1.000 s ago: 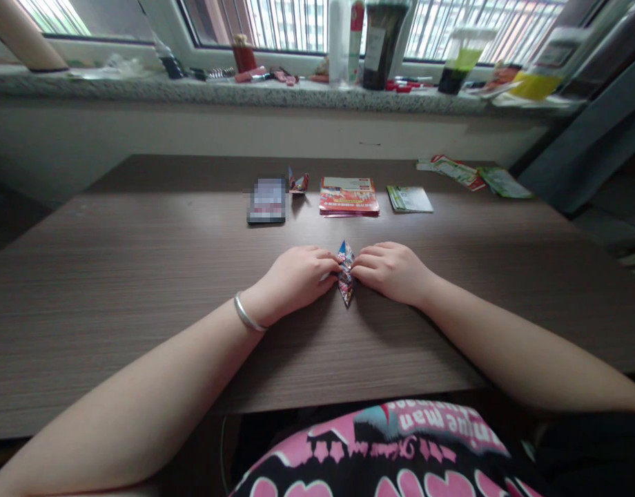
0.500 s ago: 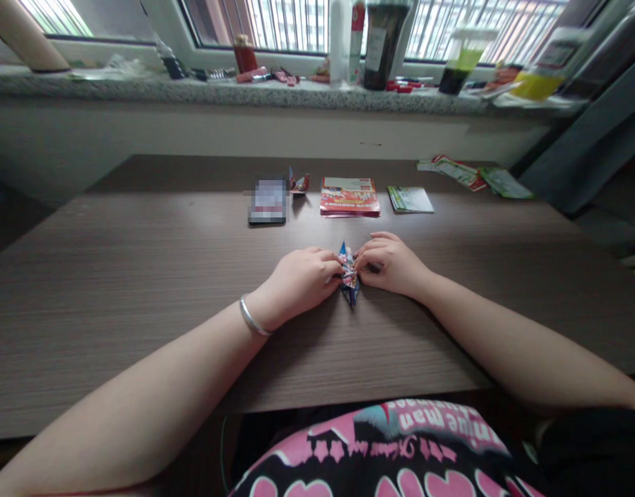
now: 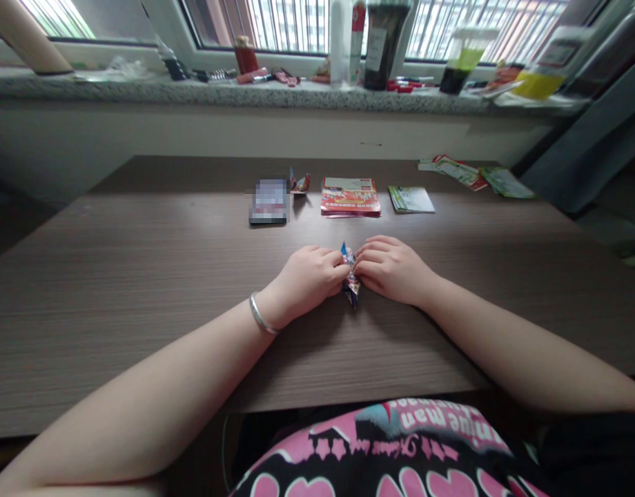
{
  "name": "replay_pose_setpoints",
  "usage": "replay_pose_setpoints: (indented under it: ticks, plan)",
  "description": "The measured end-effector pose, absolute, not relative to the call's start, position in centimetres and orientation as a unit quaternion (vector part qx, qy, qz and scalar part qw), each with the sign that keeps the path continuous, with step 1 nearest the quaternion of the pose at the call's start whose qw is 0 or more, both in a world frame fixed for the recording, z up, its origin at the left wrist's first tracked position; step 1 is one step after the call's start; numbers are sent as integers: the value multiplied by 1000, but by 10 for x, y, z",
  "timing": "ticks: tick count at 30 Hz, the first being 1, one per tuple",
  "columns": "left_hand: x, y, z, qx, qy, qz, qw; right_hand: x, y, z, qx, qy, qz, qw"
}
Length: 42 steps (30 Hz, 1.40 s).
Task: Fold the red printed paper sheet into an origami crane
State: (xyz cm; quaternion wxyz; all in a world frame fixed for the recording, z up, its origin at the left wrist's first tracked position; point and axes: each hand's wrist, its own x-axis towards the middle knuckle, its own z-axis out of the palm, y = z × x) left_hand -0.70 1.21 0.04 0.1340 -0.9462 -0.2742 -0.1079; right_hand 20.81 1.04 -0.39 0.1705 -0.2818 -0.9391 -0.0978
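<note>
Between my hands a folded paper piece (image 3: 351, 279), blue and multicoloured with pointed ends, lies on the brown table (image 3: 167, 290). From its left side my left hand (image 3: 315, 279), with a silver bangle at the wrist, grips it with bent fingers. My right hand (image 3: 393, 268) holds the opposite side, fingers curled and pressed together against the paper. Both thumbs are largely hidden. The paper's near and far points stick out past the fingers.
Beyond my hands are a phone-like device (image 3: 268, 201) with a blurred screen, a small folded paper figure (image 3: 299, 183), a stack of red leaflets (image 3: 350, 199) and a whitish-green stack (image 3: 411, 199). More leaflets (image 3: 460, 172) lie far right. Bottles and tubes crowd the windowsill (image 3: 297, 96).
My left hand has shifted slightly right, its fingers further over the paper. My right hand's fingers have closed together, covering the gap that showed by the thumb.
</note>
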Motion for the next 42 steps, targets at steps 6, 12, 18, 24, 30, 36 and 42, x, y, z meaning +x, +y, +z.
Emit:
replay_pose_setpoints:
  ticks: [6,12,18,24,30,36,42]
  plan:
    - [-8,15,-3,-942,-287,-124,125,206,6,-1,-289,-937,-148,129]
    - [-8,17,-5,-939,-296,-127,120,203,7,-10,-313,-927,-106,179]
    - [-6,16,-6,-936,-292,-133,145,201,13,-14,-340,-915,-35,213]
    - [-6,14,-6,-933,-296,-135,155,201,13,-13,-351,-911,-4,216]
    - [-9,19,-7,-942,-279,-138,127,203,11,-13,-341,-920,-36,190]
    - [-13,26,-9,-946,-266,-147,111,204,13,-17,-346,-915,-27,205]
    - [-7,21,-6,-938,-263,-165,157,203,15,-20,-351,-909,5,226]
